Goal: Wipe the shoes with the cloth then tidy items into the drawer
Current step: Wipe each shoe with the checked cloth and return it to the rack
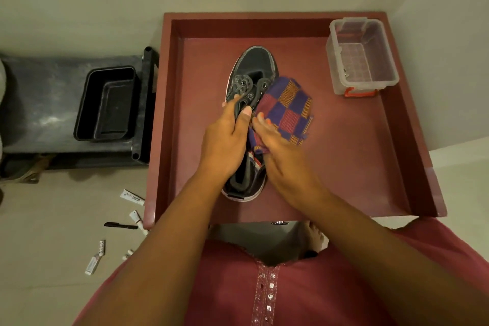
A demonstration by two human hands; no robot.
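Looking down past a red tunic (232, 280), two bare forearms reach forward into an open red drawer (412, 156). A bare foot (315, 238) shows on the floor under the drawer's near edge. On the floor to the left lie several small white tubes (132, 197) and a black pen (120, 225), scattered near the drawer's front left corner.

Inside the drawer, near the middle, a black shoe (254, 66) lies with its toe pointing away and its heel toward the person. The left hand (227, 140) grips the shoe at the lace area, thumb curled over one side of the opening and fingers round the other. The right hand (283, 151) lies flat, fingers straight, pressing a checked purple, red and orange cloth (288, 108) against the shoe's right side; the cloth bunches under the palm and spreads out past the fingertips onto the drawer floor.

Farther back, in the drawer's far right corner, stands a clear plastic box (362, 55) with orange clasps, well apart from the shoe. Left of the drawer, on a dark low shelf (42, 103), sits a black tray (105, 103). Pale walls close the view behind.
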